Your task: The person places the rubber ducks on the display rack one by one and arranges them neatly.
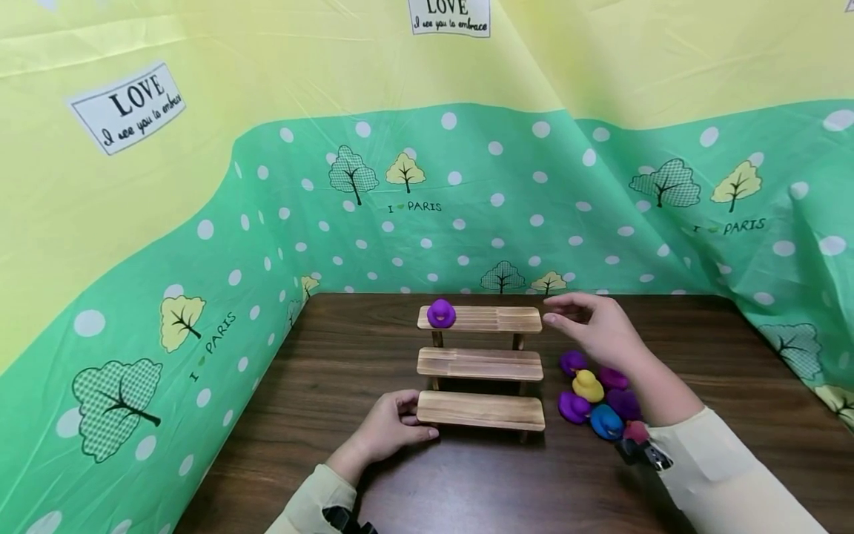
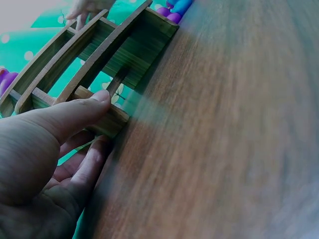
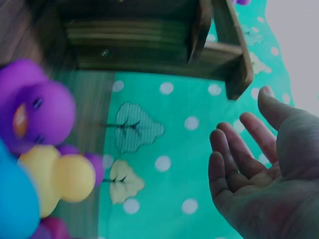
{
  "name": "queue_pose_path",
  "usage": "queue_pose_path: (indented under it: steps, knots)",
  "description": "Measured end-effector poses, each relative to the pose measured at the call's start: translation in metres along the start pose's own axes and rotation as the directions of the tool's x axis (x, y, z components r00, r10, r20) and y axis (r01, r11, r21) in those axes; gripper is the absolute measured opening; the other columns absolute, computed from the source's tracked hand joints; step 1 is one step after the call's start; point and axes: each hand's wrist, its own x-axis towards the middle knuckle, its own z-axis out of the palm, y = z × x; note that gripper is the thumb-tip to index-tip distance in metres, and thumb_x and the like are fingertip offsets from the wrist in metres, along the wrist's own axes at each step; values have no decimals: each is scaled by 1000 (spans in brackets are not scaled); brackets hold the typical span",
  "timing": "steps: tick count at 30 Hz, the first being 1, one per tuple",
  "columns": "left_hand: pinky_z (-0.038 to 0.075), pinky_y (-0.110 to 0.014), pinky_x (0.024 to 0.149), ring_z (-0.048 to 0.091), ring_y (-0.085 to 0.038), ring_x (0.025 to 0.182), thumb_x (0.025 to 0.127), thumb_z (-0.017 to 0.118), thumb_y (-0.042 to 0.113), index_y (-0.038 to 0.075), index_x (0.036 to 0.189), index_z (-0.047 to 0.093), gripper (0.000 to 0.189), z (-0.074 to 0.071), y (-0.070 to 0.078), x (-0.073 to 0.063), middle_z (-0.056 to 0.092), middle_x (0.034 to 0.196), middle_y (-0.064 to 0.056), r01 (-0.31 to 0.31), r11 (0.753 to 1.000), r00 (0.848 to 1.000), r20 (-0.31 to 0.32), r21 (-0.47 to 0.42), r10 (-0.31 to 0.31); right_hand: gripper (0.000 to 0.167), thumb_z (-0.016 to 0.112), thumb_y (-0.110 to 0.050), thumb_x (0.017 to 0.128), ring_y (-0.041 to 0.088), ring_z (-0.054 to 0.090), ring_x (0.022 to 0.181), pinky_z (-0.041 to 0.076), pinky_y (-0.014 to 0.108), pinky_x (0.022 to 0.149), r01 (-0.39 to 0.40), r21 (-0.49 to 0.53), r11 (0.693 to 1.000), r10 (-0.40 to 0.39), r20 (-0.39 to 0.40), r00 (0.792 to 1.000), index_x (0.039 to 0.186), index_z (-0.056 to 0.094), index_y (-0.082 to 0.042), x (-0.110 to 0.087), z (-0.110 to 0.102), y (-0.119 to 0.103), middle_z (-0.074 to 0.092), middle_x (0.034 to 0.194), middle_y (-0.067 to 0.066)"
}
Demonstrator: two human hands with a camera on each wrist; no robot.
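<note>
A three-step wooden stand (image 1: 480,410) is on the dark table. My left hand (image 1: 392,428) grips the left end of its lowest step; in the left wrist view the thumb (image 2: 82,113) lies along the front and the fingers curl around the end. My right hand (image 1: 603,330) hovers just past the right end of the top step, fingers loosely bent, holding nothing; the right wrist view shows its bare palm (image 3: 264,184) apart from the stand. One purple rubber duck (image 1: 441,314) sits at the left of the top step.
Right of the stand, under my right forearm, several rubber ducks lie clustered: purple ones, a yellow duck (image 1: 588,386), a blue duck (image 1: 606,422) and a pinkish-red one (image 1: 636,432). A green and yellow patterned cloth (image 1: 467,185) hangs around the table's back and sides.
</note>
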Motion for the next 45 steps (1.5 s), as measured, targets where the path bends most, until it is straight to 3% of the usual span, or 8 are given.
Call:
queue_pose_path:
  steps: [7,13,20,26,30,37,45]
  knots:
    - [62,-30,91,73,-19,103,82,87,-3,-3,123,68,46,0,0,1,74,114,-10,-10,1000,1000,0,-5,10,36,74,-37,100,27,69,92,57,25,70,1,-76,997,0,8,1000,126,74,-13,-10,-7,25,75,114,11]
    - [62,-30,91,74,-19,103,82,87,-3,-3,124,68,46,0,-1,1,74,114,-10,-6,1000,1000,0,-6,6,45,74,-38,100,31,71,106,58,24,80,-35,-110,993,46,99,994,131,70,-7,-16,-9,49,74,122,17]
    - [62,-30,91,74,-19,103,81,88,-3,-3,124,68,47,0,-1,1,74,114,-10,-7,1000,1000,-1,-7,7,47,78,-31,97,32,70,104,60,33,80,-83,-135,987,104,159,982,132,68,-1,-18,-6,67,72,122,22]
    - [63,-30,90,74,-18,102,81,88,-3,-3,124,68,47,0,-2,1,74,113,-10,-3,1000,1000,-3,0,3,50,80,-28,95,40,69,111,60,52,90,-93,-182,979,128,189,974,133,67,2,-18,-2,72,69,127,26]
    - [63,-30,90,74,-19,102,82,88,-3,-4,124,68,47,1,-2,1,74,113,-10,2,1000,1000,-3,-9,-2,45,81,-25,94,44,67,113,59,57,92,-110,-203,973,153,209,966,127,70,3,-18,1,73,71,123,26]
    - [63,-30,90,74,-20,102,82,87,-4,-4,125,67,47,1,-1,-1,74,114,-11,3,1000,1000,3,-26,-3,34,83,-24,92,41,68,107,60,54,87,-144,-253,957,202,219,955,115,74,-1,-18,4,74,72,114,23]
    - [63,-30,89,74,-21,102,81,88,-4,-3,125,68,48,1,-2,0,74,114,-11,7,1000,1000,2,-28,-7,33,84,-20,90,32,68,97,62,43,77,-144,-264,954,209,238,948,113,74,1,-17,6,72,72,111,21]
